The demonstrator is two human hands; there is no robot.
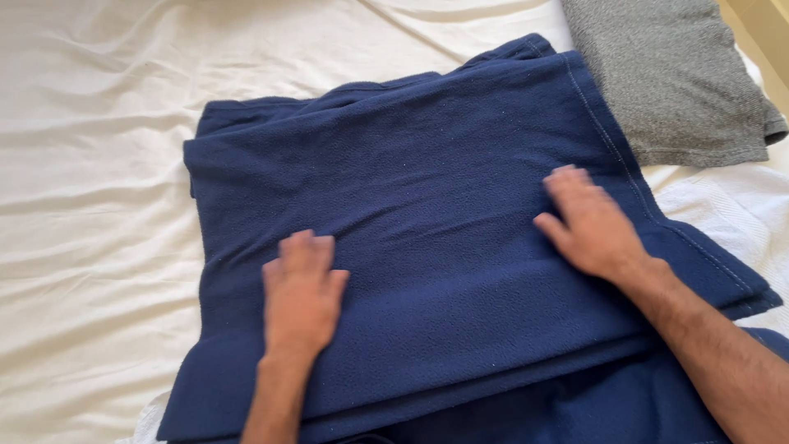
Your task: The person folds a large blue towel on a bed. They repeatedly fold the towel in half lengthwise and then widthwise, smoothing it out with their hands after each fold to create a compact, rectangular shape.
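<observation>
Navy blue fleece blanket [444, 189] lies folded into a rough rectangle w/ several layers, spread flat on the bed, filling the centre of the head view. Its layered edges show along the near side and at the far left corner; a stitched hem runs down the right edge.

Left hand [301, 289] rests palm-down on the near-left part of the blanket — fingers [308, 247] straight, held close together, pointing away from the person. Nothing gripped; it just presses flat on the fabric. Slightly blurred.

Right hand [590, 222] lies palm-down on the right part of the blanket, just inside the hem, fingers stretched out and a bit spread, thumb out to the left. Also flat, open, holding nothing. Both forearms are bare and come in from the bottom edge; the two hands sit well apart, w/ smooth blue cloth between them.

More dark blue fabric [575, 403] shows under the right forearm at the bottom of the view — can't tell if it's part of the same blanket or a separate piece.

Beyond the blanket's far right corner lies a folded grey knit garment [670, 78], just beside the hem. A white textured towel [731, 214] sits to the right, partly under the blanket. All rests on a creased cream bedsheet [90, 164].
</observation>
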